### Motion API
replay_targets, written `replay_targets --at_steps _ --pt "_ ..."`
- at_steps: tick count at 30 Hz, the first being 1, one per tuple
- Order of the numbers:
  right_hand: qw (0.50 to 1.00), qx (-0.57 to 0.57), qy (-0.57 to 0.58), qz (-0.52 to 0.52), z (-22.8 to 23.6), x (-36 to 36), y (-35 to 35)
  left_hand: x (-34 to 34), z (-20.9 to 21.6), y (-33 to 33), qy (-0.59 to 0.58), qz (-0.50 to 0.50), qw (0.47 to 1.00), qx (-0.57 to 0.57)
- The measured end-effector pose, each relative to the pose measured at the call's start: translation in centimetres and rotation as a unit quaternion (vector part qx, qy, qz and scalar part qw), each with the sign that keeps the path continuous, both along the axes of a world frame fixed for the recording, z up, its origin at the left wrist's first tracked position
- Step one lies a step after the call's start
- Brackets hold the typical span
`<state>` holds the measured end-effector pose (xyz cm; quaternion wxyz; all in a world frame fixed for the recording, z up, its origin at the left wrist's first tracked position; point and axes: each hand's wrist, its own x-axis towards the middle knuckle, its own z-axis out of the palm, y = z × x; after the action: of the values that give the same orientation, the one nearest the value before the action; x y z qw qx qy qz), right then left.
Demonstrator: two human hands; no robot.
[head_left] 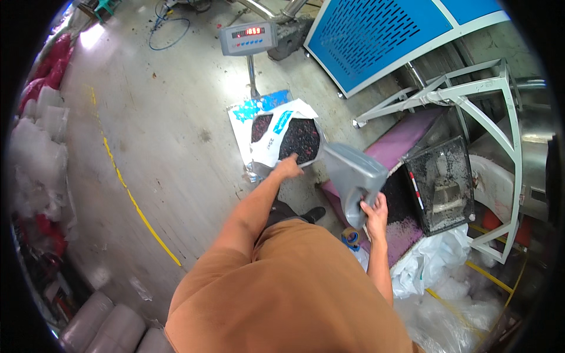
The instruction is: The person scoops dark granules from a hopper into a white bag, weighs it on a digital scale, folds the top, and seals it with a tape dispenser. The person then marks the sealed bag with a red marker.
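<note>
A white bag [271, 146], open at the top and filled with dark granules [300, 140], sits on a floor scale [239, 130]. At the bag's near rim is my left hand [287, 169], closed on the edge with a finger reaching over the granules. My right hand [375, 216] grips the handle of a grey plastic jug-like scoop [353, 170]. The scoop is tilted, its wide end toward the bag, in the space between the bag and a purple-sided bin [407, 234]. What the scoop holds inside is hidden. More dark granules [395, 206] lie in the bin.
The scale's display [249, 39] stands on a post behind the bag. A blue slotted machine cabinet [376, 35] and a white metal frame [511, 135] stand at right. A tape roll [351, 236] is near the bin, crumpled plastic [435, 262] beside it. Wrapped bundles [38, 147] line the left.
</note>
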<state>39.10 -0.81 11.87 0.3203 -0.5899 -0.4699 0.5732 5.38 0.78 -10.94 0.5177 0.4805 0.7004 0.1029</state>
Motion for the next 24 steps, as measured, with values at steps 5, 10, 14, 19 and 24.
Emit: replay_targets --at_steps 5,10,14,19,24 --pt "0.988 0.011 0.063 -0.138 -1.1 6.7 -4.4 2.5 2.2 -0.5 0.01 -0.11 0.988 0.108" --pt "0.957 0.049 0.09 -0.273 -3.6 18.0 -9.6 8.9 7.3 1.0 -0.024 -0.085 0.99 0.106" --pt "0.895 0.041 0.07 -0.439 -6.5 26.8 -11.8 15.5 9.5 1.9 0.005 -0.17 0.982 0.081" --pt "0.827 0.059 -0.057 -0.556 -13.2 37.2 -11.9 26.9 9.2 4.9 0.001 -0.272 0.962 0.037" --pt "0.828 -0.126 -0.234 -0.494 -23.6 45.5 -10.9 38.0 2.0 7.1 0.094 -0.297 0.945 0.096"
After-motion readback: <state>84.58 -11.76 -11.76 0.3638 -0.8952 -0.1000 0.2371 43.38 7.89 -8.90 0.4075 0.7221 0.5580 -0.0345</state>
